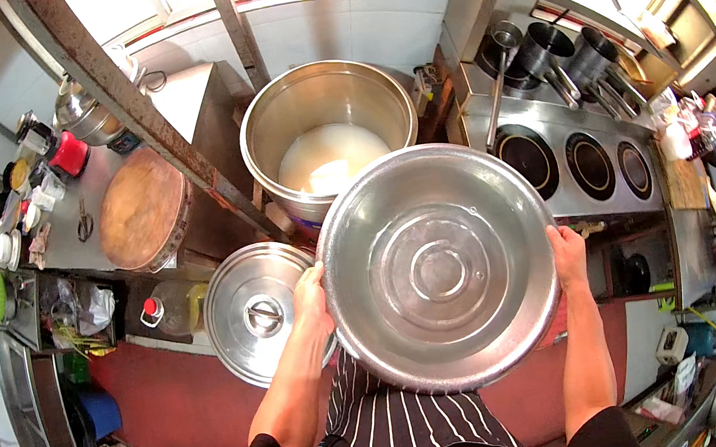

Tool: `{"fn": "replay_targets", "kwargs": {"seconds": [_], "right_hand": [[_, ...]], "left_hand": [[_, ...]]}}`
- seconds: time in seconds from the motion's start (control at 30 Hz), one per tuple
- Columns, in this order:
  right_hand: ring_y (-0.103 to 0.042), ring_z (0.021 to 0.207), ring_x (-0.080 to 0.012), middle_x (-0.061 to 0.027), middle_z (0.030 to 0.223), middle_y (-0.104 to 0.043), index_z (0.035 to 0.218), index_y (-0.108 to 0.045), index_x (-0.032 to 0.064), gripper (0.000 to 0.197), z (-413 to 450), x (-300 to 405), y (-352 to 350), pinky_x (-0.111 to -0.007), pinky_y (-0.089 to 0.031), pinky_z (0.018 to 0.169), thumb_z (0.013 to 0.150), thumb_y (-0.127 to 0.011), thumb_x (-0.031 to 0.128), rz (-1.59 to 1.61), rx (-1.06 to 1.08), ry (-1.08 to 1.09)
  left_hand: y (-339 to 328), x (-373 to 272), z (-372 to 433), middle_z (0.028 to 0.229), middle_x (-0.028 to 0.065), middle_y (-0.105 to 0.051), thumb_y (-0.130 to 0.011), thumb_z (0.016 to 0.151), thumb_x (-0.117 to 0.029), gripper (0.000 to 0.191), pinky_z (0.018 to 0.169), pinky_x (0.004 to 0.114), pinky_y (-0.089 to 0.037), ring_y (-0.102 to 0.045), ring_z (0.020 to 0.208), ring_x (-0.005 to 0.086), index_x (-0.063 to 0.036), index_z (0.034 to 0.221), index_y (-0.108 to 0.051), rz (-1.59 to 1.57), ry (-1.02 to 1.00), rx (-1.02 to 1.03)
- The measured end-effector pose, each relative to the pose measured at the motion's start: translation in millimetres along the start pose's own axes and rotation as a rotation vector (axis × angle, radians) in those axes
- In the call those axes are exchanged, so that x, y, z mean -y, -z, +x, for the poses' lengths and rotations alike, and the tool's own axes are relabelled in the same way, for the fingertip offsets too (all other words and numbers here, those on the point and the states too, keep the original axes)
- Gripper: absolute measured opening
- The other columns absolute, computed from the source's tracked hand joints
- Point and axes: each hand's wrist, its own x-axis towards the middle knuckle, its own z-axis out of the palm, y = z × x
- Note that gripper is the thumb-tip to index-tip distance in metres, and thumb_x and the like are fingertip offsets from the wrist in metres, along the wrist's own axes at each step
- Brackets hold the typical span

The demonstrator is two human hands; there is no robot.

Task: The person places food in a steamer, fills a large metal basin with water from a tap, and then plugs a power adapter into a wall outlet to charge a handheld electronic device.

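Note:
A wide stainless steel basin with clear liquid in it is held between both hands in front of a striped apron. My left hand grips its left rim, and my right hand grips its right rim. Just beyond the basin stands a large steel stockpot, uncovered, with cloudy whitish liquid low inside; the basin's far edge overlaps the pot's near right side in view. A round steel lid with a loop handle lies to the left of the basin, partly behind my left forearm.
A rusty metal post slants between the pot and the left counter, which bears a round wooden chopping block. At right is a stove with round burners, ladles and dark pots. A plastic jug stands left of the lid.

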Motion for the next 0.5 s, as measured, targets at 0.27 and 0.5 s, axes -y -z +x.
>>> {"fn": "replay_targets", "kwargs": {"seconds": [0.27, 0.5], "right_hand": [[-0.053, 0.063, -0.0113, -0.0037, 0.068, -0.061, 0.083, -0.064, -0.0051, 0.033, 135.8, 47.3, -26.8, -0.029, -0.044, 0.060, 0.091, -0.060, 0.027, -0.163, 0.150, 0.039], [-0.056, 0.064, -0.0121, -0.0051, 0.070, -0.064, 0.083, -0.067, -0.0062, 0.039, 205.7, 116.8, -78.3, -0.031, -0.045, 0.061, 0.090, -0.060, 0.031, -0.584, 0.216, 0.145]], "left_hand": [[-43.3, -10.4, 51.5, 0.098, 0.0160, -0.065, -0.044, 0.098, -0.022, 0.028, 0.075, 0.041, -0.056, -0.065, 0.085, 0.0255, 0.0007, 0.106, -0.058, -0.232, -0.032, -0.032], [-47.8, -40.2, 111.8, 0.107, 0.0227, -0.064, -0.036, 0.100, -0.021, 0.038, 0.082, 0.042, -0.055, -0.066, 0.092, 0.0292, 0.0065, 0.117, -0.056, -0.299, 0.080, 0.021]]}}
